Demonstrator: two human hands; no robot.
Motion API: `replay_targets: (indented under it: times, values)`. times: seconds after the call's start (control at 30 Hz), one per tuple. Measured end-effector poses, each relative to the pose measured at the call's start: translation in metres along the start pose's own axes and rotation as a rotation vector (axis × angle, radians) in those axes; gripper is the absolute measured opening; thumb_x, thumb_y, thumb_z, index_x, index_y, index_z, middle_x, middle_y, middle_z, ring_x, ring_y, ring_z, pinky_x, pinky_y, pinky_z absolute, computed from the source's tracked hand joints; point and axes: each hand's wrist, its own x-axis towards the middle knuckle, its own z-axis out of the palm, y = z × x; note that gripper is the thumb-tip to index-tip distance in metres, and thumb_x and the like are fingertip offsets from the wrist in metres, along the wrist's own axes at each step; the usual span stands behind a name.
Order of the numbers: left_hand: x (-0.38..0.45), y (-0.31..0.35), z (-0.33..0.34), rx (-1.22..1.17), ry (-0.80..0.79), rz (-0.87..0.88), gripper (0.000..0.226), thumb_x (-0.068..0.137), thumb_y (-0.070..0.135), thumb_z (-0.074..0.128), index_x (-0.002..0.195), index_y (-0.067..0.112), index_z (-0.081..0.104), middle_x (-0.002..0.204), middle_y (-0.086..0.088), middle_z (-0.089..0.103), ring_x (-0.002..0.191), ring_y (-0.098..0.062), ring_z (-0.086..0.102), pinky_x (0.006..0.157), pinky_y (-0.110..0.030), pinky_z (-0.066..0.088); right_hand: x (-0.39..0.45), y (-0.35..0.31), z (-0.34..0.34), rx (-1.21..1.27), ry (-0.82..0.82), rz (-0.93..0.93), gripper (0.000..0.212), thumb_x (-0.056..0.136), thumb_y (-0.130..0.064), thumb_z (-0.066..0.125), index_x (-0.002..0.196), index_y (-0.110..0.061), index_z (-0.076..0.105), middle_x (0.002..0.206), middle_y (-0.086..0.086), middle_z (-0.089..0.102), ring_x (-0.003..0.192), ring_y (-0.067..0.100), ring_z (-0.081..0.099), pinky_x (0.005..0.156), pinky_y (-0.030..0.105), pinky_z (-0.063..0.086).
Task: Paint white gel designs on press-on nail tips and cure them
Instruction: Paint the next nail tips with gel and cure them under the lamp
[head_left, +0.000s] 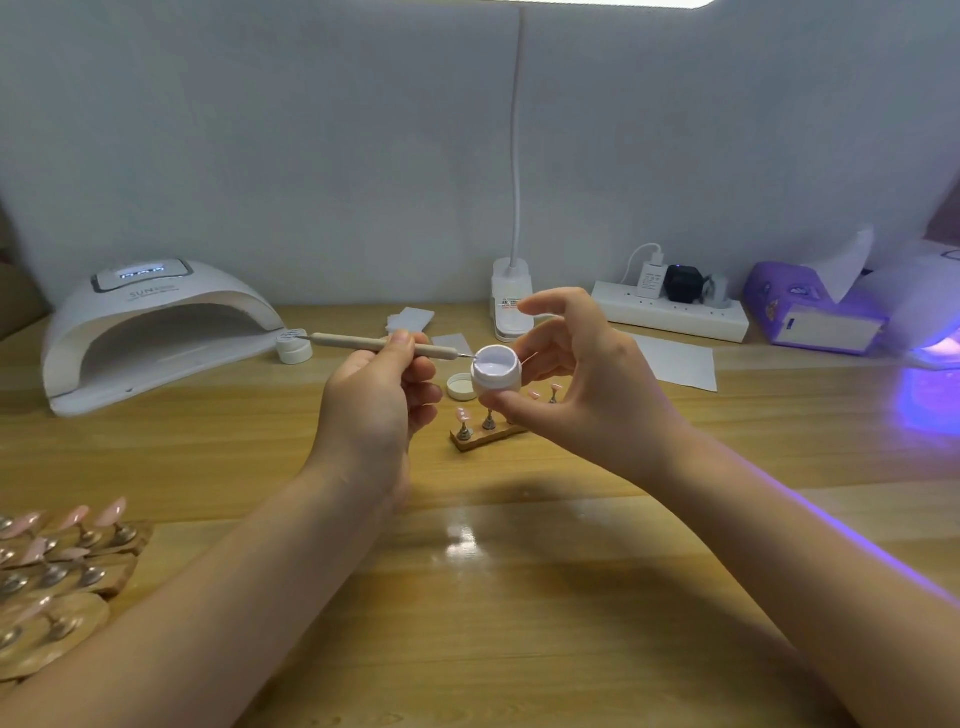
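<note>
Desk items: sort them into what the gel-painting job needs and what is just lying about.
In use: left hand holding dotting tool; right hand holding gel pot; nail tips on wooden stand; curing lamp.

Lying about: power strip; tissue box; paper sheet.

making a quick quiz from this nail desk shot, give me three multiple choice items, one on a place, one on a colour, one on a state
1. Where does the loose jar lid lie?
A. on the table, left of the held gel jar
B. on top of the nail lamp
C. on the power strip

2. What colour is the tissue box?
A. green
B. purple
C. red

3. How is the dotting tool held?
A. lying on the table
B. standing in the lamp
C. gripped by the left hand, tip at the jar's rim

Answers: 1 A, the lid rests on the wood; 2 B, its sides are purple; 3 C, while the right hand holds the jar.
</note>
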Motion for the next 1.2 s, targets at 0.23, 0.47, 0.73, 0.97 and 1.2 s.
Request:
replay_targets:
  times: [0.23,0.47,0.73,0.97,1.2]
  values:
    - [0.0,0.0,0.0,-0.023,-0.044,-0.001,0.025,0.102,0.023,0.043,0.087,0.019,0.062,0.056,0.01,0.057,0.052,-0.006,0.052,0.06,-0.025,0.04,0.0,0.0,0.0,0.044,0.024,0.032,0.071,0.069,-0.033,0.084,0.124,-0.015,0.043,0.093,-0.007,0.065,0.081,0.005,0.065,0.075,0.024,0.056]
    - [0.0,0.002,-0.002,-0.1,-0.072,0.043,0.022,0.102,0.024,0.043,0.094,0.017,0.062,0.061,0.008,0.06,0.054,-0.006,0.054,0.056,-0.023,0.043,0.003,0.009,-0.003,0.053,0.082,0.129,0.069,0.07,-0.038,0.083,0.123,-0.019,0.043,0.094,-0.007,0.065,0.082,0.002,0.064,0.074,0.017,0.054]
    - [0.002,-0.008,-0.01,-0.014,-0.109,0.232,0.015,0.097,0.017,0.051,0.093,0.018,0.066,0.072,0.0,0.066,0.067,-0.012,0.06,0.061,-0.024,0.049,0.004,0.065,-0.029,-0.126,0.169,0.428,0.069,0.076,-0.039,0.078,0.129,-0.02,0.038,0.096,-0.012,0.06,0.094,0.012,0.055,0.074,0.027,0.04]
    - [0.005,-0.023,-0.023,0.247,-0.157,0.403,0.008,0.091,0.015,0.059,0.093,0.017,0.066,0.081,0.005,0.071,0.082,-0.011,0.067,0.069,-0.019,0.052,-0.011,0.097,-0.026,-0.167,0.081,0.644,0.072,0.076,-0.037,0.078,0.133,-0.02,0.037,0.103,-0.007,0.062,0.088,0.01,0.054,0.073,0.026,0.039]
    - [0.003,-0.031,-0.023,0.311,-0.148,0.428,0.011,0.094,0.011,0.057,0.091,0.018,0.066,0.082,0.002,0.071,0.081,-0.011,0.067,0.069,-0.017,0.052,-0.014,0.098,-0.021,-0.208,-0.017,0.652,0.073,0.08,-0.039,0.074,0.139,-0.021,0.036,0.123,-0.002,0.063,0.106,0.015,0.055,0.085,0.03,0.043]
